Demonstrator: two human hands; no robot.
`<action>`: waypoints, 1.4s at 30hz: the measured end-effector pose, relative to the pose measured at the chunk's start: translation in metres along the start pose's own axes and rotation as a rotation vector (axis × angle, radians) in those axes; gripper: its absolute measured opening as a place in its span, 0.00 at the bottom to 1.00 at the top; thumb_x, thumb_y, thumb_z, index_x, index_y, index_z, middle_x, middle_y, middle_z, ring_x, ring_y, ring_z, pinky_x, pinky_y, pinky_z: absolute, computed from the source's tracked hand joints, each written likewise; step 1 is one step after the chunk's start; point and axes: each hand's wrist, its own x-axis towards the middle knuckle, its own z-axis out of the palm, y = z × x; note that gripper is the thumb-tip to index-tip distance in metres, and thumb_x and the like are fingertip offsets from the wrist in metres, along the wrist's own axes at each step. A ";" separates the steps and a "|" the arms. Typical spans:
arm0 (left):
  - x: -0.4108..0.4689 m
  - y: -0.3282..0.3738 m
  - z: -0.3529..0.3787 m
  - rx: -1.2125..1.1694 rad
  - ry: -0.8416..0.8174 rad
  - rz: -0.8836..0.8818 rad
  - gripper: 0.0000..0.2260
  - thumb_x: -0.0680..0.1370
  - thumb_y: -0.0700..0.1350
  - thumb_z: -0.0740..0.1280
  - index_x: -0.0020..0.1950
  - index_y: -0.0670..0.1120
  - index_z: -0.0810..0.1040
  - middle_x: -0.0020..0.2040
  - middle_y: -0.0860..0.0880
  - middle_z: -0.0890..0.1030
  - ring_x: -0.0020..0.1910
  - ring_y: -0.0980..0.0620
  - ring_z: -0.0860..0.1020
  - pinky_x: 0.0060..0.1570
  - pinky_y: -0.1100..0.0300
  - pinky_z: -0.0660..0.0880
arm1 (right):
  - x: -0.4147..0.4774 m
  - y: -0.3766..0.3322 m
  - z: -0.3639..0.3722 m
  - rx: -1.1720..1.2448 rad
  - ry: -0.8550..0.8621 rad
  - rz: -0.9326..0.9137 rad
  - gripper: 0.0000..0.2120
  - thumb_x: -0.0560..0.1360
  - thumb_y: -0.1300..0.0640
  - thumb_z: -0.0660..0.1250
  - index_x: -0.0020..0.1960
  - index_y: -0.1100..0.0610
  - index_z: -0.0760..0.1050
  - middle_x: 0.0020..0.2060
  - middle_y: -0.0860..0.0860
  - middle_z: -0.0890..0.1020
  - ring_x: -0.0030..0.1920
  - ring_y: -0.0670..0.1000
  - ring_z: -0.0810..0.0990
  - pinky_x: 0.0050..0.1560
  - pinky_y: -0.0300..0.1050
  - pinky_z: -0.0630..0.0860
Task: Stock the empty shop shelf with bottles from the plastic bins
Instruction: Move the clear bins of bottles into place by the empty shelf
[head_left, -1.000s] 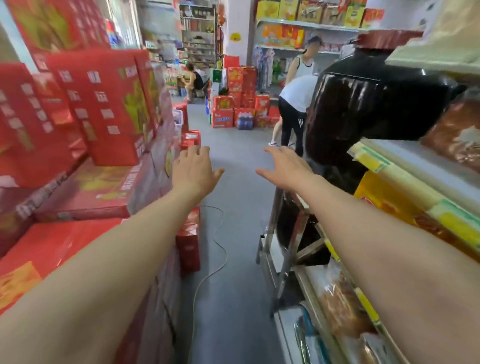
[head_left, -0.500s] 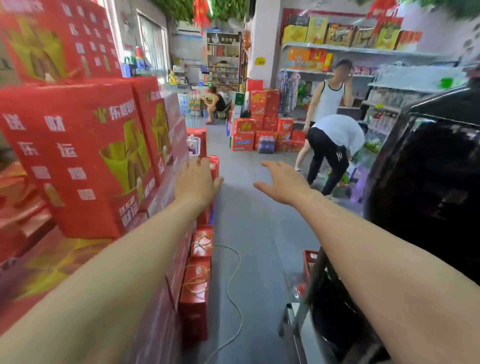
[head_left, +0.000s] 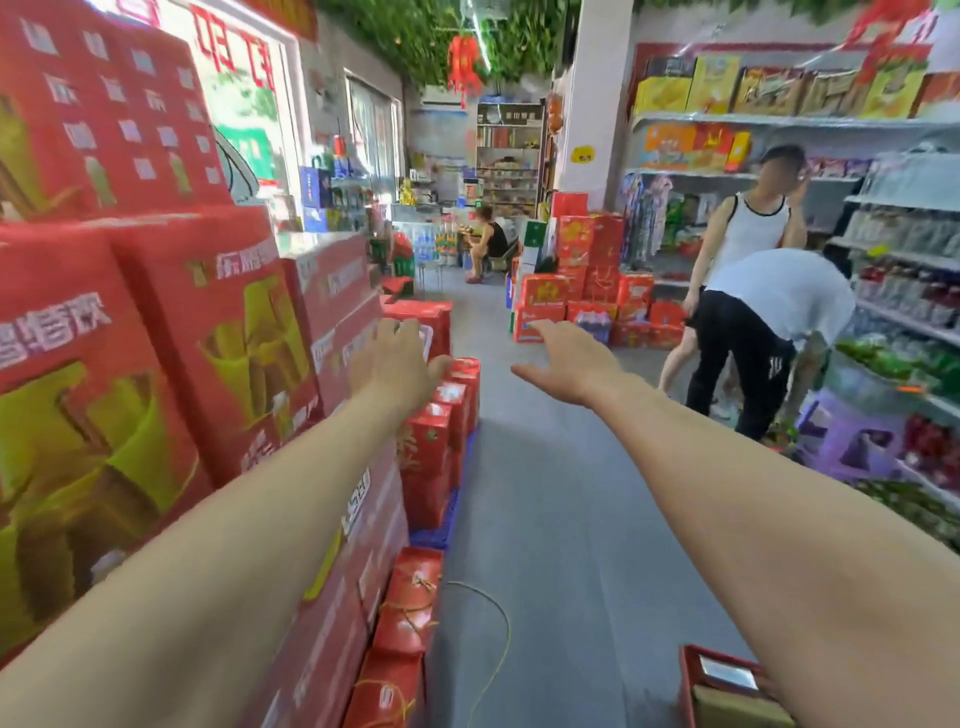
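Note:
Both my arms stretch forward over a grey shop aisle. My left hand (head_left: 396, 358) is open with relaxed fingers and holds nothing, level with the stacked red gift boxes (head_left: 234, 332) on the left. My right hand (head_left: 569, 364) is also open, palm down, empty, over the aisle floor. Shelves with bottles (head_left: 904, 291) run along the right wall. A purple plastic bin (head_left: 852, 441) stands on the floor under those shelves. No bottle is in either hand.
Two people (head_left: 763, 312) stand by the right shelves, one bent over. Red boxes (head_left: 587, 291) are piled mid-aisle ahead. A yellow cable (head_left: 498, 639) lies on the floor. A red crate (head_left: 727, 686) sits bottom right. A seated person (head_left: 491, 239) is far back.
The view has advanced along the aisle and lifted; the dark object and near shelf on the right have passed out of view. Both hands stay open and extended.

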 end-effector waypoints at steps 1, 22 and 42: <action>0.019 0.004 0.006 0.000 0.003 -0.006 0.28 0.79 0.61 0.64 0.72 0.44 0.69 0.69 0.41 0.72 0.67 0.39 0.70 0.62 0.47 0.69 | 0.022 0.006 0.002 0.009 0.003 -0.012 0.36 0.77 0.38 0.66 0.78 0.53 0.62 0.74 0.56 0.69 0.73 0.58 0.68 0.69 0.53 0.68; 0.427 -0.016 0.218 0.079 0.046 -0.219 0.27 0.79 0.60 0.62 0.72 0.45 0.68 0.69 0.42 0.72 0.67 0.39 0.71 0.61 0.46 0.71 | 0.492 0.117 0.117 0.123 -0.051 -0.167 0.36 0.76 0.39 0.67 0.78 0.52 0.62 0.75 0.54 0.68 0.74 0.57 0.68 0.72 0.54 0.67; 0.647 -0.041 0.384 0.129 0.132 -0.787 0.28 0.79 0.60 0.62 0.72 0.43 0.67 0.70 0.41 0.70 0.69 0.40 0.69 0.66 0.46 0.68 | 0.870 0.194 0.255 0.225 -0.295 -0.493 0.32 0.78 0.36 0.63 0.76 0.51 0.66 0.74 0.55 0.70 0.73 0.56 0.69 0.72 0.54 0.68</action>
